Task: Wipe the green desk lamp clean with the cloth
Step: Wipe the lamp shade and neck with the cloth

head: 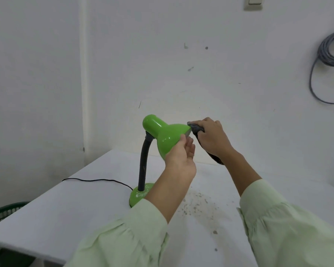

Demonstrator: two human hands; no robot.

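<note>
Sleeved right hand, grip around cloth against lamp shade.

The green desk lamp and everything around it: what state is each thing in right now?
Green metal desk lamp: upright on the table, shade tilted sideways, base speckled with dirt.
Dark grey cloth: bunched, pressed against the shade's rim.
Left hand: gripping the shade's lower rim.
Right hand: closed on the cloth.
Thin black cord: lying slack across the table.
White table: stained with dark specks.
</note>
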